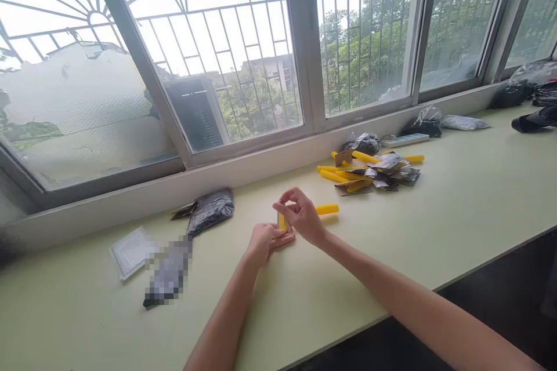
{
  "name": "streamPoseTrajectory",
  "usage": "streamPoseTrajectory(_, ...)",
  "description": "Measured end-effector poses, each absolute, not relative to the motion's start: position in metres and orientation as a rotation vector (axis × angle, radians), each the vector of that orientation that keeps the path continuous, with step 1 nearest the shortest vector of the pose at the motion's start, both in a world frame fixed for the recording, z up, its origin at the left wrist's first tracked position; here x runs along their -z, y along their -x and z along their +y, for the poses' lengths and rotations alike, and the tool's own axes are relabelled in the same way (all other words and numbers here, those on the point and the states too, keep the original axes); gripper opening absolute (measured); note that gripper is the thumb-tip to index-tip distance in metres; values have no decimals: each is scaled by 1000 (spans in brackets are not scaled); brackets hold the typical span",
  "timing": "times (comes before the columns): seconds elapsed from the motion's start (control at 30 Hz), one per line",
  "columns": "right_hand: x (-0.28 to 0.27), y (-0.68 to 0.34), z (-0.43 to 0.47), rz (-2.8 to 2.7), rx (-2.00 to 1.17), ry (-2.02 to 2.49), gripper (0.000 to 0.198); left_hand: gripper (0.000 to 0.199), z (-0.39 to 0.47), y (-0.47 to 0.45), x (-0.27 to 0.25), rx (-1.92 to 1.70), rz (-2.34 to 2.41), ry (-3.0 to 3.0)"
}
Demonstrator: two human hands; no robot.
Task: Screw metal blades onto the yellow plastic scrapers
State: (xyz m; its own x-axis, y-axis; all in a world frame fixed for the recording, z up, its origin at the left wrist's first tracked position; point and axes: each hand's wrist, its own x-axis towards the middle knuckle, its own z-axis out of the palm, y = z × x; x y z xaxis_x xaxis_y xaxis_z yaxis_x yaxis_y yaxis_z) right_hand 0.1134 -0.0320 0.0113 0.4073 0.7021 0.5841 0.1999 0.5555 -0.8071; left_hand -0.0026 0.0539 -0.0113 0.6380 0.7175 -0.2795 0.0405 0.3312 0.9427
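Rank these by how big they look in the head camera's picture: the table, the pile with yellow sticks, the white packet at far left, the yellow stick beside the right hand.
1. Table
2. Pile with yellow sticks
3. White packet
4. Yellow stick, by its visible part; the right hand may hide some

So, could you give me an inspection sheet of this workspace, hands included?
Surface: flat, pale green tabletop along the windows.
Job's things: small yellow piece with a grey edge between the hands; straight yellow rod beyond the right hand; whether they join is hidden.
Clutter: heap of yellow rods and flat card pieces; dark, glossy plastic bag and pale, flat plastic packet at left.
Hands: left hand holds the yellow piece low; right fingertips are near its top.
Cables: nothing seen for certain.
Surroundings: grey-framed glass windows, green trees outside.
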Motion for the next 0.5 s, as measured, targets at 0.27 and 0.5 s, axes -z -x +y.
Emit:
streamPoseTrajectory(0.27,-8,-109,-30,-1170,-294,970,35,24,53,2,8,-517,779,-1166)
streamPoseTrajectory(0.5,-10,-114,-36,-1353,-231,994,27,24,52,2,8,-525,780,-1152)
